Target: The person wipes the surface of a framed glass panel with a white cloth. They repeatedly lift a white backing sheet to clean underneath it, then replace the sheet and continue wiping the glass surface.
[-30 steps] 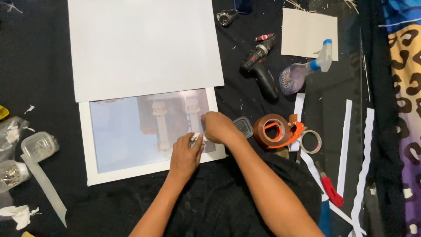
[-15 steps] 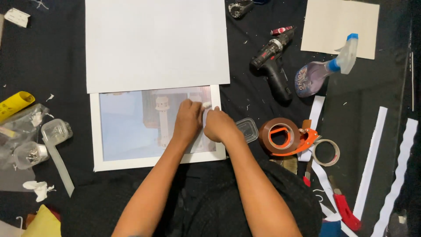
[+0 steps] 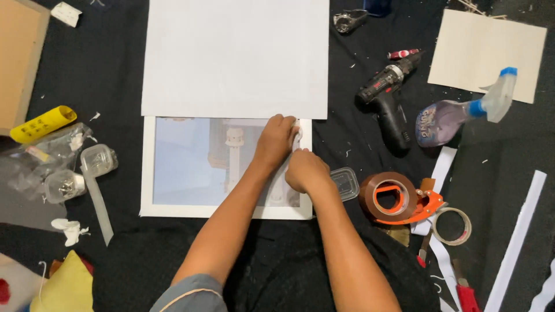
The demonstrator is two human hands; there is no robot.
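A person is kneeling over a black cloth floor [image 3: 104, 86], working on a white-framed picture [image 3: 191, 173] lying flat at the centre. A large white sheet [image 3: 237, 58] is covering the picture's upper part, toward twelve o'clock. Both hands are meeting at the frame's right border. The left hand [image 3: 276, 140] is curling down onto the border near its top corner, fingers pressed together. The right hand [image 3: 305, 170] is sitting just below, toward five o'clock, fingers bunched; whether it is pinching something small, I cannot tell. The frame looks stiff and light, and its glossy face probably smudges or scratches, so the plain white edges seem the safest grip. At three o'clock are lying a small clear box [image 3: 346, 183], an orange tape dispenser [image 3: 396, 199], a cordless drill [image 3: 386, 101] and a spray bottle [image 3: 462, 112].
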